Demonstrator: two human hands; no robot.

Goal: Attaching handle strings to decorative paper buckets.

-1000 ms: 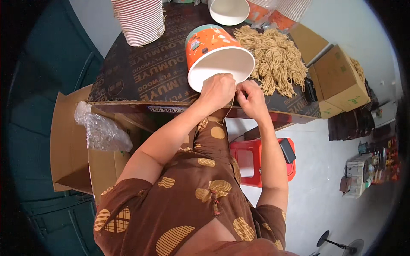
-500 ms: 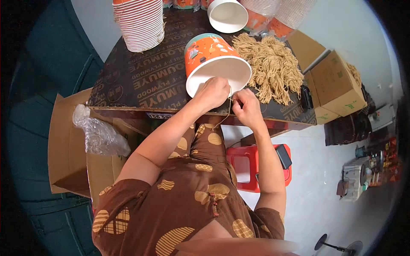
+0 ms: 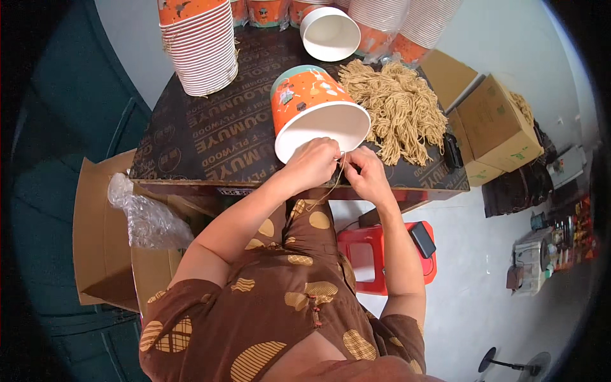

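Note:
An orange paper bucket point(image 3: 310, 92) with a pale green base lies tipped on the table, its white mouth turned toward me. My left hand point(image 3: 314, 164) is at the near rim, fingers closed in a pinch. Close beside it, my right hand point(image 3: 367, 174) has thumb and forefinger pinched together. A thin tan cord point(image 3: 333, 184) runs between the fingertips of both hands, and its loose end hangs over the table edge. The fingers partly hide where the cord meets the rim. A heap of tan cords point(image 3: 404, 111) lies right of the bucket.
Nested paper buckets point(image 3: 202, 54) stand at the far left of the dark plywood table point(image 3: 210, 137). Behind lies a single white-mouthed bucket point(image 3: 331, 35). An open carton point(image 3: 102, 235) with clear plastic point(image 3: 153, 210) is on the left; a red stool point(image 3: 375, 245) and cartons point(image 3: 499, 127) are right.
My two hands have drawn closer together, with the fingertips now nearly meeting at the cord. The table and its things sit slightly lower in the view.

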